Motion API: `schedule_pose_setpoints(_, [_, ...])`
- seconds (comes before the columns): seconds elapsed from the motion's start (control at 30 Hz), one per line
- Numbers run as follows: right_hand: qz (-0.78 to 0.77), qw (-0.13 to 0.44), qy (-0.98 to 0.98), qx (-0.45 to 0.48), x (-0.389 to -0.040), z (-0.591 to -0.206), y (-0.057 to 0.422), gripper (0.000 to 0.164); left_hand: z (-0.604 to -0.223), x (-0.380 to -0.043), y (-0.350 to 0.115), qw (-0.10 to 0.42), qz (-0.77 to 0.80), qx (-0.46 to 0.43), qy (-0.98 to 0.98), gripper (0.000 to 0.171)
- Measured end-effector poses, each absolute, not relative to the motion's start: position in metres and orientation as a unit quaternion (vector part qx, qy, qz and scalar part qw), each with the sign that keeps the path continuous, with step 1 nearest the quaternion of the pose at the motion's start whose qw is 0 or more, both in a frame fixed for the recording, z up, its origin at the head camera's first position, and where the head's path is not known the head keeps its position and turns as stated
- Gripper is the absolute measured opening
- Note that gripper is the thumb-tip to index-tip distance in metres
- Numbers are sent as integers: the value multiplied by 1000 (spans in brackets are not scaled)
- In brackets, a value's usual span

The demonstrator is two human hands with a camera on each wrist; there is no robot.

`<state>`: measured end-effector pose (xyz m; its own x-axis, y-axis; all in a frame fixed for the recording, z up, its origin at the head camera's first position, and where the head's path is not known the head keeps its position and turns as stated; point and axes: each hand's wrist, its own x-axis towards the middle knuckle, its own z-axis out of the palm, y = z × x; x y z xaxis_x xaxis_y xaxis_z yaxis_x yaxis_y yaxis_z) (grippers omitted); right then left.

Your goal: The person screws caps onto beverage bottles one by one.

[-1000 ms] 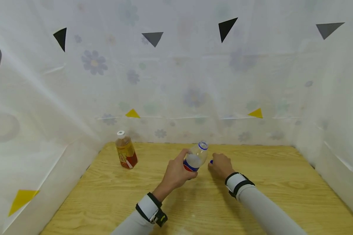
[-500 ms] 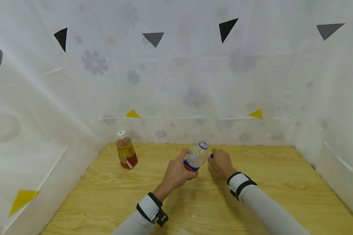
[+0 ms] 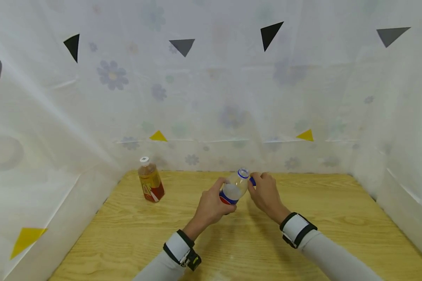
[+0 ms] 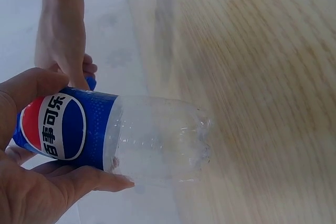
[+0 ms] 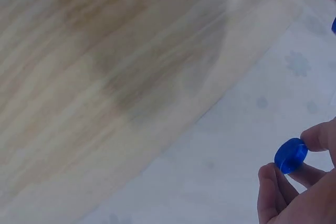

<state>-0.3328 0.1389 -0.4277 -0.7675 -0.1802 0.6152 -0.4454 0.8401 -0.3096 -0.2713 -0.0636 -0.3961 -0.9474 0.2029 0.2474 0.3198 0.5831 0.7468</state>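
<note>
Flower-patterned white sheeting walls in a wood-grain desk. The right hand pinches a blue bottle cap between fingertips, likely for fine control of so small a piece, just beside the mouth of a clear Pepsi bottle. The left hand grips that bottle, tilted, towards the middle of the far edge, presumably low enough to leave its neck free; its label reads 百事可乐. By the far left corner stands a white-capped bottle of reddish drink, its yellow wrapper illegible.
</note>
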Motion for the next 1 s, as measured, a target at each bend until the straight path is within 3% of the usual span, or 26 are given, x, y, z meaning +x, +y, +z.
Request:
schedule_pose_setpoints(0.27, [257, 255, -916, 172, -316, -427, 137, 17, -396, -271, -65, 67, -431, -143, -889, 69])
schedule_pose_setpoints(0.73, [272, 143, -942, 132, -312, -434, 145, 24, -396, -272, -65, 77, -432, -157, -885, 68])
schedule_pose_setpoints(1.0, [339, 167, -915, 141, -304, -391, 148, 20, -399, -272, -65, 70, -441, -155, -881, 70])
